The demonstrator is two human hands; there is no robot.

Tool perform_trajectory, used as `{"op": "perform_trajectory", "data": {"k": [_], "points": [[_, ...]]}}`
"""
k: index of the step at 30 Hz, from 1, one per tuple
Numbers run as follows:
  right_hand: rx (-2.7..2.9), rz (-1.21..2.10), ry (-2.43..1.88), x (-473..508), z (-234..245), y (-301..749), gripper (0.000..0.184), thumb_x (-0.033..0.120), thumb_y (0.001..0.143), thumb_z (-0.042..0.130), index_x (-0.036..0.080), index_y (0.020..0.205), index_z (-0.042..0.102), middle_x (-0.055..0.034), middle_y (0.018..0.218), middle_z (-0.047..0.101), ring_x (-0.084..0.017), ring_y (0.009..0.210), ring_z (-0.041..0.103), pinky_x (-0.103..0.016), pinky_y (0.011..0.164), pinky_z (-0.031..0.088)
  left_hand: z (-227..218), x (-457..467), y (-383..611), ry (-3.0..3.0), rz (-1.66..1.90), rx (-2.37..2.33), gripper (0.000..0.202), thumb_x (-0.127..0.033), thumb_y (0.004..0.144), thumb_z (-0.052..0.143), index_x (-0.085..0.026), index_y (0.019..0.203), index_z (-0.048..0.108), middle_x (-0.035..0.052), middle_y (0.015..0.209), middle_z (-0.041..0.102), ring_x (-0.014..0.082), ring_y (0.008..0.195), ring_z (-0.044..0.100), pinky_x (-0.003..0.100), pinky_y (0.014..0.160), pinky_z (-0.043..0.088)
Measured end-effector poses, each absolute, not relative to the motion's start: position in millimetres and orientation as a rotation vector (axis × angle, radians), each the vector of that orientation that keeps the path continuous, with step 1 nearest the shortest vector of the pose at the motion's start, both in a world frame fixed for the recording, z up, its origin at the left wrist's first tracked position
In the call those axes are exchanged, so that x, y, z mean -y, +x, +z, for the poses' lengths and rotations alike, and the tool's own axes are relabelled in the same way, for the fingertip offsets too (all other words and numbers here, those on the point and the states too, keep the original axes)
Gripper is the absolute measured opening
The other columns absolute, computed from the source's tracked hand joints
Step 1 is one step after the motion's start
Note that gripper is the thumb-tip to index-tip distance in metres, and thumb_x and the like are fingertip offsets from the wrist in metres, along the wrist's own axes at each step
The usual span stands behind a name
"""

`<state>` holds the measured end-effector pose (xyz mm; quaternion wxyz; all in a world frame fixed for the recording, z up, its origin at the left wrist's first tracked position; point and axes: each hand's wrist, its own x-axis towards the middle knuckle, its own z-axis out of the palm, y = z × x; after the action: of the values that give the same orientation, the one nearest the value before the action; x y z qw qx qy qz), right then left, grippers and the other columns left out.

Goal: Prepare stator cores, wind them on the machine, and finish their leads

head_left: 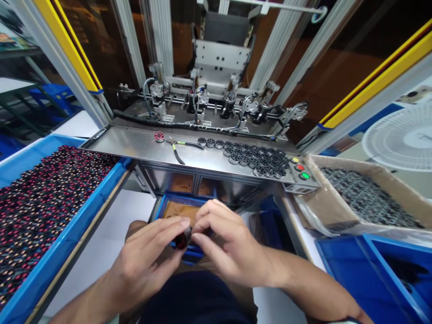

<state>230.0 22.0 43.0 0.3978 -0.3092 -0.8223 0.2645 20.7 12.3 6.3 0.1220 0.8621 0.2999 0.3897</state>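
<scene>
Low in the middle of the head view, above my lap, my left hand (148, 256) grips a small round motor stator (181, 240) with dark red windings. The fingers lie over its top and the thumb is underneath, so much of it is hidden. At the stator's right side is my right hand (232, 243), its thumb and forefinger pinched together. Whatever lies between those fingertips is too small to make out. On the steel ledge ahead, another stator with red wire (159, 137) sits beside wire cutters (178, 146) with black and yellow-green handles.
Several black-and-silver stator cores (256, 157) cover the ledge's right part, beside a button box (300, 168). Behind stands a fixture machine (216, 101). A blue bin (111, 180) of wound stators is at left; a lined carton (324, 211) and a white fan (401, 135) are at right.
</scene>
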Motion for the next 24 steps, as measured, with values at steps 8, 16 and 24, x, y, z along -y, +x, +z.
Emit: {"op": "perform_trajectory", "data": {"k": [8, 16, 24], "points": [[2.415, 0.449, -0.761, -40, 53, 261, 0.011, 0.019, 0.093, 0.054, 0.014, 0.088, 0.062, -0.0079, 0.084, 0.061, -0.017, 0.078, 0.053, -0.033, 0.073, 0.046, 8, -6, 4, 2.292, 1.054, -0.800, 0.047, -0.003, 0.077, 0.068, -0.021, 0.120, 0.057, 0.0078, 0.122, 0.065, 0.0173, 0.112, 0.062, 0.028, 0.097, 0.052], [2.373, 0.210, -0.649, -17, 50, 222, 0.017, 0.026, 0.092, 0.054, 0.012, 0.084, 0.060, -0.0089, 0.078, 0.062, -0.018, 0.072, 0.053, -0.034, 0.064, 0.041, 5, -2, 8, 2.380, 1.144, -0.907, 0.047, 0.000, 0.078, 0.063, -0.019, 0.121, 0.057, 0.0081, 0.121, 0.064, 0.0155, 0.114, 0.060, 0.024, 0.101, 0.048], [2.638, 0.183, -0.486, -83, 50, 223, 0.018, 0.020, 0.095, 0.047, 0.014, 0.085, 0.062, -0.0077, 0.084, 0.065, -0.018, 0.077, 0.054, -0.033, 0.072, 0.043, -3, 1, -30, 1.884, 1.169, -0.948, 0.044, -0.006, 0.077, 0.069, -0.029, 0.114, 0.062, 0.0040, 0.116, 0.069, 0.0200, 0.110, 0.065, 0.030, 0.094, 0.055]]}}
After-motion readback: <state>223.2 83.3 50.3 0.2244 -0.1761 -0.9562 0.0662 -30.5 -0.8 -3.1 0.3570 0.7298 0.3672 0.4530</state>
